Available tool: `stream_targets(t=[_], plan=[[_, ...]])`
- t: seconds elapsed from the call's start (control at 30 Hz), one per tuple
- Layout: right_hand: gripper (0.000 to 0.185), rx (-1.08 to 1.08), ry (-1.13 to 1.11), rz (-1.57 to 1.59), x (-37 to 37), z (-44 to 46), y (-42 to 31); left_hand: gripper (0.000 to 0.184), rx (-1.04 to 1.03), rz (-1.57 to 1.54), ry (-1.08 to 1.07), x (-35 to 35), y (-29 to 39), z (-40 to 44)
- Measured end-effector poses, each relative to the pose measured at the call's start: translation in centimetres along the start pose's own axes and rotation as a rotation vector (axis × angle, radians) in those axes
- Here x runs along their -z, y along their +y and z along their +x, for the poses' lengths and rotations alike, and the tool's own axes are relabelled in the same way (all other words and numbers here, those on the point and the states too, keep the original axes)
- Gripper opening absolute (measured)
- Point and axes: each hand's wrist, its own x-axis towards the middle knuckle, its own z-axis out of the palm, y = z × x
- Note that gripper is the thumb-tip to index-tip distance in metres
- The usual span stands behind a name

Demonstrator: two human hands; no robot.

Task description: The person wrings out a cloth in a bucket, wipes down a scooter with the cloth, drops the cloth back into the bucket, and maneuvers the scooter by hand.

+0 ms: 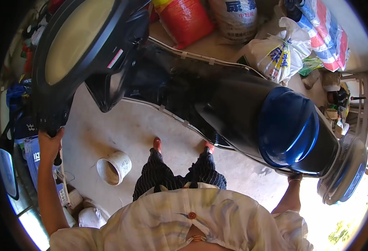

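A black electric scooter stands across the view, its dashboard at the upper left. My left hand is closed round the scooter's handlebar grip. At the other end, my right hand holds the metal rail beside the rear of the seat; its fingers are mostly hidden under the rail. A shiny blue helmet rests on the seat. Behind it, a rounded rear box or carrier sticks out at the tail.
A white bucket lies on the concrete floor near my feet. Beyond the scooter stand a red sack, a white sack and a tied white bag. Shelving lines the right; a mirror juts out at left.
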Motion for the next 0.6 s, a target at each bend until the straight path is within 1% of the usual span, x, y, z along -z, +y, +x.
stream_targets(t=[0.1, 0.17, 0.2, 0.23, 0.27, 0.33, 0.37, 0.4, 0.47, 0.53, 0.6], plan=[[0.034, -0.024, 0.000, 0.021, -0.6, -0.5, 0.7, 0.018, 0.046, -0.015, 0.006, -0.4, -1.4, 1.9], [0.034, -0.036, -0.004, 0.040, -0.8, -0.7, 1.1, 0.021, -0.033, -0.002, -0.027, -0.9, -3.3, 3.3], [0.035, -0.042, -0.011, 0.041, -0.9, -1.2, 1.3, 0.021, -0.021, -0.011, -0.029, -1.5, -4.3, 3.8], [0.034, 0.249, -0.221, -0.450, 4.9, 6.9, 3.0, 0.022, -0.032, -0.016, -0.039, -1.9, -5.4, 4.5], [0.034, 0.247, -0.240, -0.462, 3.2, 5.9, 3.0, 0.023, -0.041, -0.017, -0.040, -1.7, -6.2, 5.0], [0.034, -0.035, 0.039, 0.058, -1.7, 0.5, 2.9, 0.023, 0.009, 0.010, -0.052, -2.0, -6.0, 5.8], [0.034, -0.066, 0.029, 0.052, -4.5, -4.1, 3.6, 0.022, 0.025, -0.025, -0.059, -2.3, -5.7, 6.1], [0.034, -0.060, 0.015, 0.044, -4.8, -4.3, 3.9, 0.021, 0.041, -0.062, -0.070, -2.4, -5.6, 6.7], [0.040, 0.076, -0.119, -0.270, -5.6, -5.0, 5.4, 0.020, -0.010, -0.122, -0.119, -2.7, -6.9, 8.4], [0.030, -0.020, -0.011, -0.044, -7.2, -6.8, 6.0, 0.019, 0.028, -0.126, -0.173, -2.7, -7.4, 10.3], [0.028, -0.076, -0.036, -0.075, -8.8, -9.1, 6.6, 0.019, 0.070, -0.142, -0.216, -2.2, -8.9, 13.4]])
